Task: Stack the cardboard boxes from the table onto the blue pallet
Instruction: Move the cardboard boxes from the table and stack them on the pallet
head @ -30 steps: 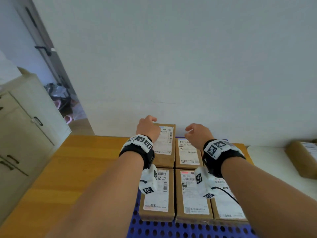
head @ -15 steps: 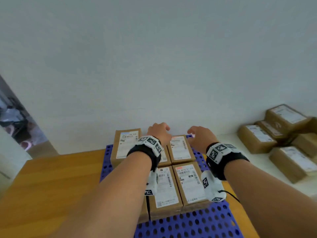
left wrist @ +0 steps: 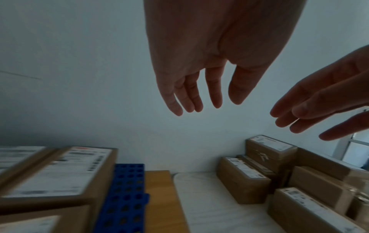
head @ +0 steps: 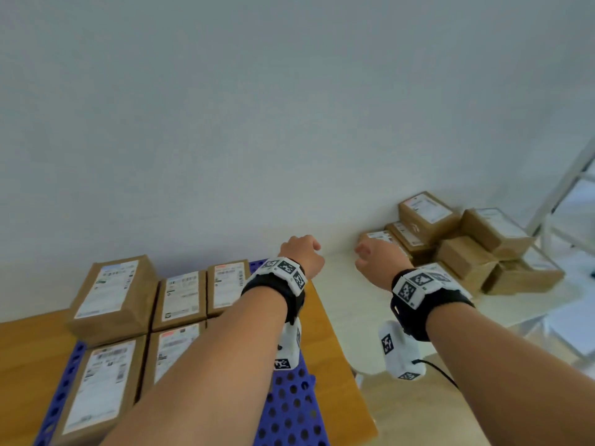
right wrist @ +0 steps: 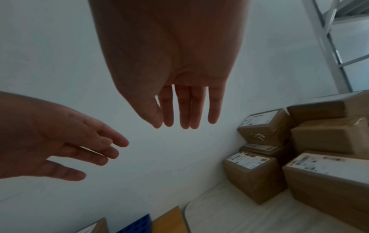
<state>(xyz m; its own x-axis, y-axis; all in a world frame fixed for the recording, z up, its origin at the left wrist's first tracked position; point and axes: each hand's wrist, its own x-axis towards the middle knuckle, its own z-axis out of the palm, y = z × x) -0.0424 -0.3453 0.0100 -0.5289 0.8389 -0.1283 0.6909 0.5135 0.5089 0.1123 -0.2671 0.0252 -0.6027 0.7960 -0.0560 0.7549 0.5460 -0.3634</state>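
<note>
Several labelled cardboard boxes (head: 180, 297) lie in rows on the blue perforated pallet (head: 289, 410) at lower left. A pile of more cardboard boxes (head: 463, 249) sits on the white table (head: 341, 275) at the right, against the wall. My left hand (head: 302, 252) hangs in the air past the pallet's right edge, empty, its fingers straight and relaxed in the left wrist view (left wrist: 191, 94). My right hand (head: 380, 255) hovers just left of the pile, also empty with straight fingers (right wrist: 189, 110). Neither hand touches a box.
The pallet rests on an orange wooden table (head: 335, 365) that butts against the white table. A plain white wall (head: 289, 123) stands close behind both. A white metal shelf frame (head: 566, 194) rises at the far right.
Both hands have left the boxes on the pallet and swung right toward the pile on the white table. The view has turned right with them.
</note>
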